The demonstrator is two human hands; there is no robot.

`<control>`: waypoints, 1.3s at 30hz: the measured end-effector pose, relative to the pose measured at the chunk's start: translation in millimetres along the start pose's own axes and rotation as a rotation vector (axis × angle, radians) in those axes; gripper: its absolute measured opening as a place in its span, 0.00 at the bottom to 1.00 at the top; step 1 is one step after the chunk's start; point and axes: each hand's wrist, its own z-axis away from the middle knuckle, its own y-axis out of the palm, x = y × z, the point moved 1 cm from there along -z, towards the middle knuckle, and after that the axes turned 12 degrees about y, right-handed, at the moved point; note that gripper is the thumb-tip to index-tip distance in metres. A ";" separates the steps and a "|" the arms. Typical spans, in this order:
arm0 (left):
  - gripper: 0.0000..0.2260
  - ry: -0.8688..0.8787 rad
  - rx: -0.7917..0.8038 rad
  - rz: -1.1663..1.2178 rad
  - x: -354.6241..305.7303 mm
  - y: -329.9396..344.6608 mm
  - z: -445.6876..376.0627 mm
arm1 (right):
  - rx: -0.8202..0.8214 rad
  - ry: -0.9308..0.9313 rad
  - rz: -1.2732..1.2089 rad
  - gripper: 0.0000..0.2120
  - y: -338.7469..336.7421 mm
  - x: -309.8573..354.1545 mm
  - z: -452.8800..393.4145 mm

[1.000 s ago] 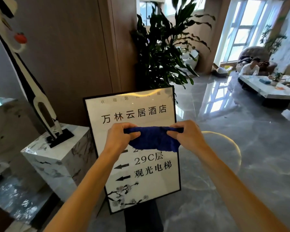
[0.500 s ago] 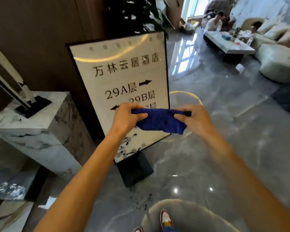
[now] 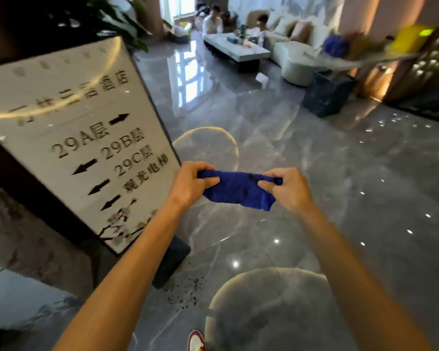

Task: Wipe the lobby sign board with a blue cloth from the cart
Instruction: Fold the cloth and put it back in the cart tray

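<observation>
So both hands are out front holding the blue cloth (image 3: 238, 190) stretched between them. The left hand (image 3: 190, 184) has one end bunched in a closed fist-ish pinch, and the right hand (image 3: 288, 190) pinches the other end between thumb and curled fingers. The cloth hangs over the glossy grey marble floor (image 3: 314, 160), just to the right of the sign board (image 3: 69, 138), not touching it.

The sign board sits tilted in the view on the left, white face with a dark frame, arrows and floor labels like 29A, 29B, 29C (the top line is too blurry to read). Its dark base (image 3: 170, 262) rests on the floor, with some dark specks (image 3: 185, 290) scattered beside it. Behind the board there's a leafy plant (image 3: 117, 19), and a marble block (image 3: 31, 249) at the lower left.

Nothing sits between the cloth and the board face.

Further back there's a low white table (image 3: 236, 49) with small stuff on top I can't make out, a pale sofa (image 3: 292, 57), and a couple of people (image 3: 213, 21) sitting there. A shoe toe (image 3: 195, 340) pokes in at the bottom edge.
</observation>
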 end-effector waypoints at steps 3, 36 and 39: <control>0.06 0.069 0.125 -0.023 -24.8 55.4 -2.4 | -0.073 0.066 -0.035 0.05 -47.1 -41.3 25.5; 0.13 0.664 1.316 0.465 -330.3 480.7 210.8 | -1.250 0.981 -0.212 0.05 -291.2 -261.6 460.6; 0.13 0.706 1.440 0.497 -345.4 502.7 230.7 | -1.337 1.098 -0.207 0.05 -285.9 -261.3 481.3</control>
